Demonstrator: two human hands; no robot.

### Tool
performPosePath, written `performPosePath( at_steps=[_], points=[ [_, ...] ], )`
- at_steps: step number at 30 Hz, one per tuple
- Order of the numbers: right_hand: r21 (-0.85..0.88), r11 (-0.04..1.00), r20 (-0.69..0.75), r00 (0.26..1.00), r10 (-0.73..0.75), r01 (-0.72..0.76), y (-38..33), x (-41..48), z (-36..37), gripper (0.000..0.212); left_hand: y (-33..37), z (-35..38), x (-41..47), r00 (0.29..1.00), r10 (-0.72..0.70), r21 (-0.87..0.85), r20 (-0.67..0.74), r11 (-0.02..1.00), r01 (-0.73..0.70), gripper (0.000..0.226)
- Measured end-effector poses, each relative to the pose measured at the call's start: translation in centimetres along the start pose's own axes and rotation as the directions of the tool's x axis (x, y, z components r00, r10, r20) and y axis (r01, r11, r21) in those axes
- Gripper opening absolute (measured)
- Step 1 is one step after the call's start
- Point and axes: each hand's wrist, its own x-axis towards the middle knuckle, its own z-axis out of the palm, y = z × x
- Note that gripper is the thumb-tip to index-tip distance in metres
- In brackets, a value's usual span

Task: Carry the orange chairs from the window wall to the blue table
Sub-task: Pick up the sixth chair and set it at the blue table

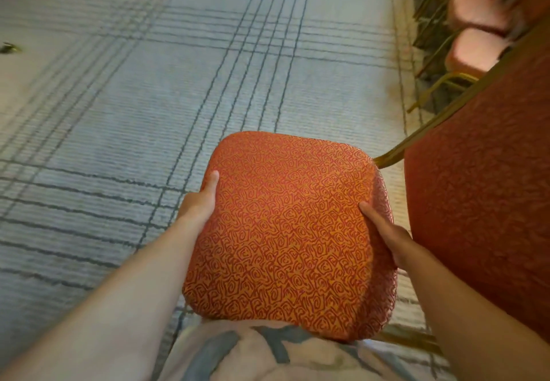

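Pale clothing (pixel 244 354) with grey-blue marks fills the bottom edge, cut off by the frame and partly covered by the near rim of the orange chair (pixel 285 232), whose patterned seat is held out in front of the body above the carpet (pixel 148 98). At the seat's left edge the left hand (pixel 198 202) grips it, thumb lying on the top fabric and the fingers hidden beneath. At the seat's right edge the right hand (pixel 384 232) grips the same way, thumb on top and fingers out of sight under the rim. Both forearms run off the bottom corners. None of the legs under the seat can be seen. Just right of the seat rises a broad red-orange chair back (pixel 482 187), cut off at the right border, and a gold frame bar (pixel 416 139) runs from the seat's far right corner along the back's edge; whether back and seat are one chair cannot be told. Far beyond the seat to the right, other chairs (pixel 476 17) with pinkish seats and gold legs stand in a row, badly blurred. Ahead and left of the seat the lined carpet lies open, apart from a small dark blurred thing (pixel 9 48) at the far left border.
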Motion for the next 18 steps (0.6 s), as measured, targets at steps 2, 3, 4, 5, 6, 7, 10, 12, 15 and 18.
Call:
performPosePath(
  at_steps=[2,3,4,5,6,7,10,12,15,18],
  points=[
    [0.015,1.000,-0.017,1.000,-0.021,0.021,-0.1,-0.1,0.0,0.073,0.3,-0.1,-0.1,1.000,0.028,0.000,-0.002,1.000,-0.028,0.114],
    [0.021,0.999,-0.021,0.999,-0.028,0.028,-0.1,0.0,0.0,0.070,0.5,-0.1,0.0,0.999,0.040,-0.002,0.000,0.999,-0.040,0.114],
    [0.025,0.999,-0.020,0.999,-0.034,0.035,0.0,0.1,0.0,0.069,0.8,-0.1,0.2,0.999,0.054,0.001,-0.001,0.999,-0.054,0.115],
    [0.035,0.999,-0.011,0.999,-0.040,0.041,0.0,0.2,-0.1,0.069,1.2,-0.2,0.4,0.998,0.062,0.004,0.002,0.998,-0.062,0.115],
    [0.047,0.998,-0.007,0.999,-0.042,0.042,0.0,0.4,-0.1,0.070,1.6,-0.3,0.6,0.997,0.073,0.003,0.003,0.997,-0.073,0.116],
    [0.059,0.997,-0.007,0.999,-0.039,0.039,-0.1,0.5,-0.1,0.074,2.1,-0.4,0.8,0.996,0.084,0.009,0.007,0.996,-0.084,0.116],
    [0.073,0.997,0.010,0.999,-0.037,0.037,-0.4,0.8,0.2,0.090,3.6,-0.6,1.8,0.992,0.122,0.018,0.030,0.992,-0.123,0.115],
    [0.072,0.997,0.021,0.999,-0.030,0.029,-0.9,1.3,0.5,0.095,4.4,-0.4,2.7,0.990,0.132,0.018,0.047,0.991,-0.133,0.114],
    [0.060,0.998,-0.002,1.000,-0.021,0.021,-2.2,2.3,1.4,0.096,5.4,0.0,4.7,0.988,0.137,0.032,0.075,0.990,-0.140,0.113],
    [0.051,0.999,-0.071,0.997,-0.013,0.016,-4.6,3.8,2.9,0.091,7.4,0.0,7.6,0.982,0.152,0.002,0.110,0.988,-0.153,0.113]
  ],
)
